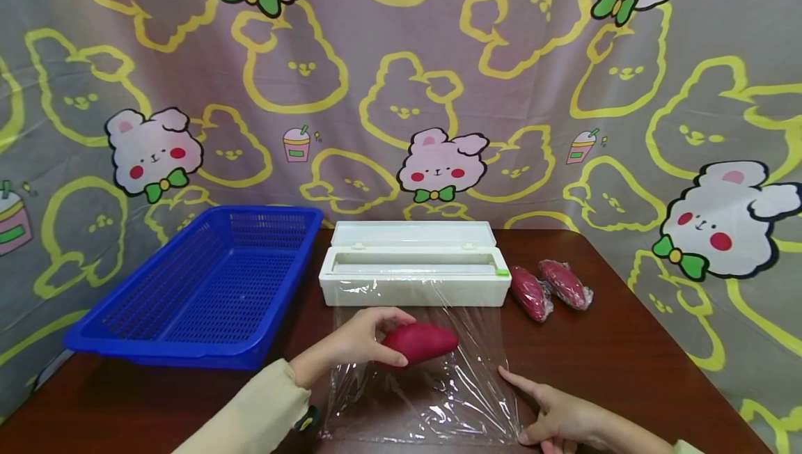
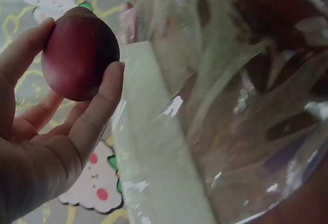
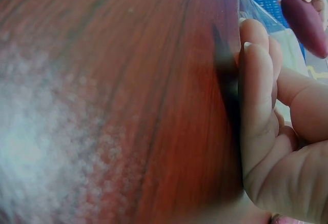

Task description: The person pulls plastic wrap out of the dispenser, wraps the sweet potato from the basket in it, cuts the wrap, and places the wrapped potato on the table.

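My left hand grips a purple-skinned sweet potato, thumb on the near side and fingers around its back end. It is above a sheet of cling film, drawn out from a white dispenser box toward me. In the left wrist view the sweet potato appears end-on between thumb and fingers. My right hand pinches the near right corner of the film, index finger stretched along its right edge. From the right wrist, the right hand is low beside the tabletop; its fingers partly hide the film.
Two wrapped sweet potatoes, one nearer and one farther, lie right of the box. A blue plastic basket stands at the left. The box lid is raised, near a patterned curtain behind the brown table.
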{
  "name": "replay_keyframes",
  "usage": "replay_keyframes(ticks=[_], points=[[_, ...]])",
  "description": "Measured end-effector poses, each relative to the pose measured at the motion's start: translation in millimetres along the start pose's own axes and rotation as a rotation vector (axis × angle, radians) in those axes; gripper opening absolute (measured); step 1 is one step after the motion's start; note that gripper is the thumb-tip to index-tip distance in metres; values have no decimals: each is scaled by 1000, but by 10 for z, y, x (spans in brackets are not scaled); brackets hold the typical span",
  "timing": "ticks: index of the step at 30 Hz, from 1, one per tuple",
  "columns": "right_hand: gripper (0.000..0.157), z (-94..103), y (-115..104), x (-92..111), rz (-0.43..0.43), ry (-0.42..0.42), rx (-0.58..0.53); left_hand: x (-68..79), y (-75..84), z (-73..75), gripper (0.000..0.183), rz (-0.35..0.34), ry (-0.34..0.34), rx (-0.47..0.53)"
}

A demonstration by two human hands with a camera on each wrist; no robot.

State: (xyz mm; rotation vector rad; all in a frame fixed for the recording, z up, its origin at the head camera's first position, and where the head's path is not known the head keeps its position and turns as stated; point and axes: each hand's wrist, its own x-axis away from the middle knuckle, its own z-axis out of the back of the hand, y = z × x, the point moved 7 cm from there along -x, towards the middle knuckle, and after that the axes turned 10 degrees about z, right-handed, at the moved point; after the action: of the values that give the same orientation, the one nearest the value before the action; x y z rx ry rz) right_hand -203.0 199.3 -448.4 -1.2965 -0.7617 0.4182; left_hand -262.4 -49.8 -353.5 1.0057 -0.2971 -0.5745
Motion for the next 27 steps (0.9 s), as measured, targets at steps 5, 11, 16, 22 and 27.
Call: replay_keyframes(ticks=[5, 11, 16, 22, 27], points=[[91, -6, -3, -5, 12, -6, -11, -43, -68, -152, 50, 33, -34, -43], [91, -4, -5, -6, 22, -8, -6, -42, -127, -271, 49, 47, -56, -106], [91, -3, -22, 4, 39, -7, 22, -30, -182, -345, 49, 61, -86, -125], [91, -3, -61, 14, 96, 25, 102, -42, -220, -377, 49, 76, -100, -131], [91, 18, -108, 7, 121, 77, 205, -39, -209, -380, 50, 85, -123, -151]])
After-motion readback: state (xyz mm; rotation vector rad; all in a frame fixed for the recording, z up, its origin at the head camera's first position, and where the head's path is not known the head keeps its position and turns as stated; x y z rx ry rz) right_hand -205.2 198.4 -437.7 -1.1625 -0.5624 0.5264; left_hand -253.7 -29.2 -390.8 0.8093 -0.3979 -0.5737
